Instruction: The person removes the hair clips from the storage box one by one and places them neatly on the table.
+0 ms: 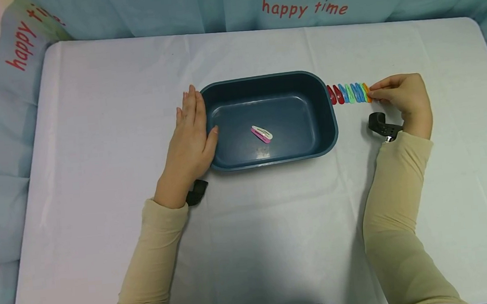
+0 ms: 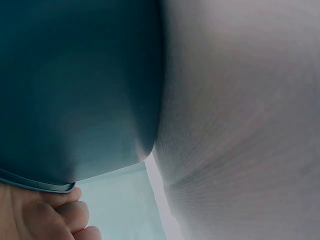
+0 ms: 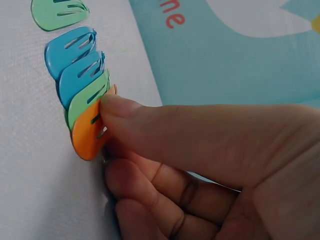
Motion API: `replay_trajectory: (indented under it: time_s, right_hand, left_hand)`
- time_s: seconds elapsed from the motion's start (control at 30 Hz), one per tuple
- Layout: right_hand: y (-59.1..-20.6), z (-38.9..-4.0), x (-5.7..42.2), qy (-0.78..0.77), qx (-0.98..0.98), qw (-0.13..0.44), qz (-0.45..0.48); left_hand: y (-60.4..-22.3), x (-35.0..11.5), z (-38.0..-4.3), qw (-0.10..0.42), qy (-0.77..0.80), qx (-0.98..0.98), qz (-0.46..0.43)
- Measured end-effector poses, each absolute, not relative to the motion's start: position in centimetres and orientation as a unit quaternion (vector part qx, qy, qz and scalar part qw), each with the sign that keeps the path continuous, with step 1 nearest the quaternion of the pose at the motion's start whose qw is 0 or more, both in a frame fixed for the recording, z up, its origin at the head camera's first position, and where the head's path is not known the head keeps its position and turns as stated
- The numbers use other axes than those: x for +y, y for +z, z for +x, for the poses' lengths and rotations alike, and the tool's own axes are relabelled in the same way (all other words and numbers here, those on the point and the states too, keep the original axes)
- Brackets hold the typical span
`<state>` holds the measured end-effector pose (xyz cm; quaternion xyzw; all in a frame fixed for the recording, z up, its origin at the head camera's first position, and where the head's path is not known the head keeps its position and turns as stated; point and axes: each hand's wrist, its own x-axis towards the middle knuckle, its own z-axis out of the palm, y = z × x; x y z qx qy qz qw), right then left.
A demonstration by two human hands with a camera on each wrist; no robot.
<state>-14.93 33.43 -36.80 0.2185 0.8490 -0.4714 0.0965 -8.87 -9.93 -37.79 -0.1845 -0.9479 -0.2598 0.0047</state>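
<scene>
My right hand (image 1: pixel 404 97) pinches an orange hair clip (image 3: pixel 86 134) between thumb and fingers, at the right end of a row of snap clips. Beside it, overlapping, lie a green clip (image 3: pixel 80 102) and blue clips (image 3: pixel 76 80); two dark red clips (image 1: pixel 335 94) end the row against the tub's right side. The dark blue tub (image 1: pixel 270 163) holds a white clip (image 1: pixel 263 131) and a pink clip (image 1: pixel 260 135) on its floor. My left hand (image 1: pixel 188 140) rests along the tub's left side, fingers straight, thumb over the rim.
A white cloth (image 1: pixel 107 135) covers the table under everything. Light blue fabric printed with red lettering (image 1: pixel 230 3) hangs along the back and sides. A black camera mount (image 1: pixel 382 125) sits at the right wrist, another (image 1: pixel 198 192) at the left.
</scene>
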Motion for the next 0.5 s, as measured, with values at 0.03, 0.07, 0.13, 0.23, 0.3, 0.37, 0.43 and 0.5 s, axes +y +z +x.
replay_trajectory:
  time_s: [0.03, 0.07, 0.13, 0.23, 0.3, 0.37, 0.43, 0.5]
  right_hand:
    - [-36.80, -14.94, 33.41, -0.470, 0.850, 0.096, 0.219]
    - [-36.81, -14.96, 33.40, -0.469, 0.850, 0.096, 0.219]
    - [-36.81, -14.97, 33.39, -0.465, 0.853, 0.096, 0.217]
    - [-36.78, -14.97, 33.38, -0.461, 0.854, 0.098, 0.219]
    - [-36.75, -14.97, 33.38, -0.460, 0.855, 0.098, 0.219]
    - [-36.72, -14.96, 33.38, -0.461, 0.854, 0.096, 0.220]
    - [-36.70, -14.97, 33.38, -0.465, 0.852, 0.095, 0.221]
    - [-36.69, -14.99, 33.38, -0.468, 0.850, 0.094, 0.222]
  left_hand:
    - [-37.78, -9.95, -8.87, 0.004, -0.260, -0.948, -0.184]
    - [-37.77, -9.95, -8.87, 0.003, -0.261, -0.948, -0.184]
    - [-37.76, -9.96, -8.87, 0.003, -0.262, -0.947, -0.184]
    - [-37.77, -9.97, -8.88, 0.005, -0.263, -0.947, -0.185]
    - [-37.77, -9.96, -8.88, 0.006, -0.262, -0.947, -0.186]
    - [-37.78, -9.95, -8.88, 0.006, -0.261, -0.947, -0.186]
    - [-37.76, -9.93, -8.89, 0.005, -0.259, -0.948, -0.185]
    - [-37.75, -9.91, -8.90, 0.005, -0.259, -0.948, -0.185]
